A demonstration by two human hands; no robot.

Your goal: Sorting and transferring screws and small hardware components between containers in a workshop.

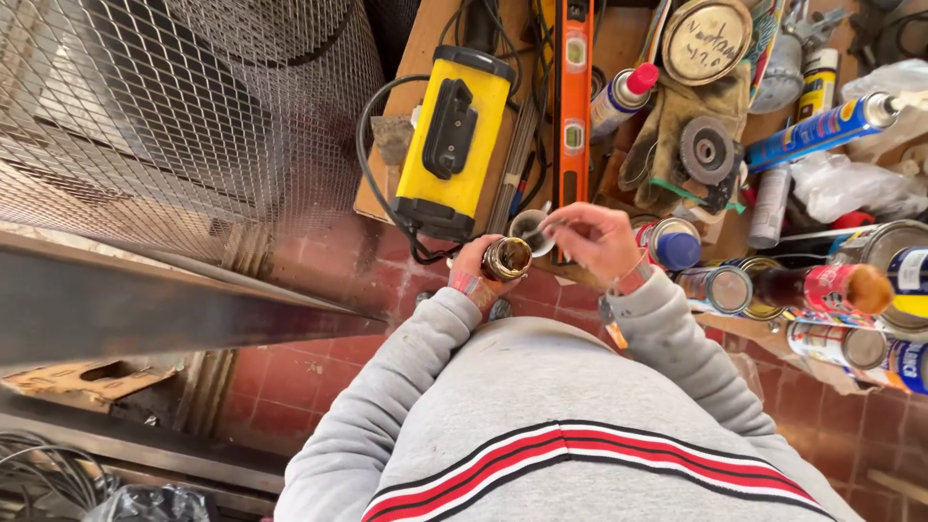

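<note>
Looking straight down a grey sweatshirt with red, white and black stripes. The left hand (476,269) is wrapped around a small brown jar (507,258), fingers closed on its side, mouth up and open, held over the red tile floor (290,387) just in front of the workbench (425,39). The right hand (594,237) is pinched shut on a thin stick or brush handle (546,229), its tip reaching toward a small pale cup (527,230) that sits just beside the jar; whether the tip is in the cup I can't tell.

That jar looks like glass, glossy, with something dark inside. I'd judge it light but breakable, and slick if it's wet, so a full grip round the body, as it has now, is the safe hold, keeping it level since there's no lid on. The stick is slim and stiff, a fingertip job.

Around them: a yellow box-shaped machine (450,140) with a black handle and black cables, hard plastic; a long orange level (573,97); a worn leather glove (677,126) with a round grinding disc (707,150) lying on it; spray cans (822,126), smooth metal; round tins (720,288) to the right. Left side, a cage of expanded metal mesh (174,116) and a dark steel beam (145,309), heavy and rigid by the look.
</note>
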